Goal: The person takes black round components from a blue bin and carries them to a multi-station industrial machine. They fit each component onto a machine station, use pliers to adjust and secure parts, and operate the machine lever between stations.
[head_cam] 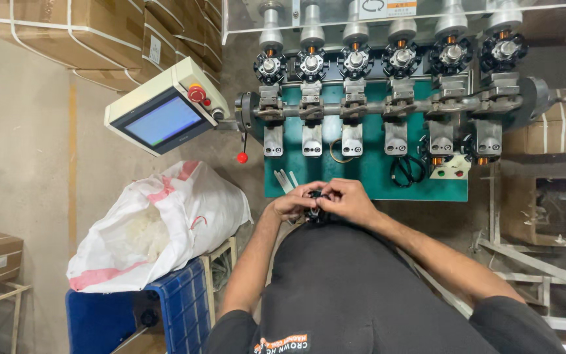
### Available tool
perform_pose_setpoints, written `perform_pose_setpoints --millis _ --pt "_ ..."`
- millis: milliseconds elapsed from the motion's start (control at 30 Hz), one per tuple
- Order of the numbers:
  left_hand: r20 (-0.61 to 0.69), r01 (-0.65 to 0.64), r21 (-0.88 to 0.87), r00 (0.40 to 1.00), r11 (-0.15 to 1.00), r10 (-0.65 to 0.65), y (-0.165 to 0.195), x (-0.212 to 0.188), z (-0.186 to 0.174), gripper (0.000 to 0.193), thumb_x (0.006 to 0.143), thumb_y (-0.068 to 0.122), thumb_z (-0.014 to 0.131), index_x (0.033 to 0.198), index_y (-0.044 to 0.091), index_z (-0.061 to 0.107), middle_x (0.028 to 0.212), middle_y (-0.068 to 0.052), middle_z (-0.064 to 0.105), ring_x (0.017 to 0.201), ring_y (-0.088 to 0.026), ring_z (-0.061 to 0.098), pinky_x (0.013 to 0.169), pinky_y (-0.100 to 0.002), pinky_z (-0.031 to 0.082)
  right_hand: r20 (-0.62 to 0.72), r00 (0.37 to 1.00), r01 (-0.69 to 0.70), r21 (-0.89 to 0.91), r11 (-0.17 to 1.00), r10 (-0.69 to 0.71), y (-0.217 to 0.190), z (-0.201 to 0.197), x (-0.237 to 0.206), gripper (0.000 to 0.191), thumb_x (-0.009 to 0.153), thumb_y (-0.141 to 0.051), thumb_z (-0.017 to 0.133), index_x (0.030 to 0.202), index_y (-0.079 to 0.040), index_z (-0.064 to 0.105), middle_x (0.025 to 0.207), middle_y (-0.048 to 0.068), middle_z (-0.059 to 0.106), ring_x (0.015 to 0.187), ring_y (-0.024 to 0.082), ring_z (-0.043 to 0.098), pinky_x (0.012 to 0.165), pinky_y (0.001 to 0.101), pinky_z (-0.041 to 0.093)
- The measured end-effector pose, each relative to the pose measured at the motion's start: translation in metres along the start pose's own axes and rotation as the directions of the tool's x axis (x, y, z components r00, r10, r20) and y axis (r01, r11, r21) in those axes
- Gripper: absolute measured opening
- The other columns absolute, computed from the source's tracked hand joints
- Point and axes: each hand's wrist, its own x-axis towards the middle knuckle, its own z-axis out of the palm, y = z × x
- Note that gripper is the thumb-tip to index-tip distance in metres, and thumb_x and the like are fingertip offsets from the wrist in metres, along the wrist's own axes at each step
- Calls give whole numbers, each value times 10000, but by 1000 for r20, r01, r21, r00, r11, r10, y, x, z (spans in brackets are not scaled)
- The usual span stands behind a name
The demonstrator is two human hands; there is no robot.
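The person is wearing a dark charcoal short-sleeved cotton shirt (361,288), forearms showing bare, with small orange-and-white printed lettering (282,343) sitting at six o'clock.

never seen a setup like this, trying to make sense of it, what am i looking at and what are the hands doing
This is one picture from a camera worn on a person's head, looking down past their dark shirt to their own bare hands. The left hand and right hand are pressed together around a small black part, mostly hidden by the fingers. In front of them stands a machine with a green face and a row of six stations, each with a grey clamp below a black toothed part with copper at its centre. At left a tilted control screen carries a red button. Below it lies a white sack on a blue crate. Cardboard boxes are stacked behind.
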Motion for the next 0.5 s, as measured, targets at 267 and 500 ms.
perform_pose_setpoints --millis 267,500 --pt "-790 104 211 604 972 106 -32 58 -37 306 939 251 691 1180 71 637 1013 -66 681 814 -169 640 605 -314 490 -144 720 -637 251 729 679 82 42 65 276 905 -209 689 1161 -114 725 864 87 759 699 162 721 562 322 570" --pt "-625 205 755 512 623 589 -31 94 -23 426 926 287 729 1238 6 659 1084 -155 721 948 -204 654 822 -339 515 -175 791 -404 569 716 586 92 -1 7 302 947 -275 648 1088 -19 728 923 79 767 638 119 689 533 254 536"
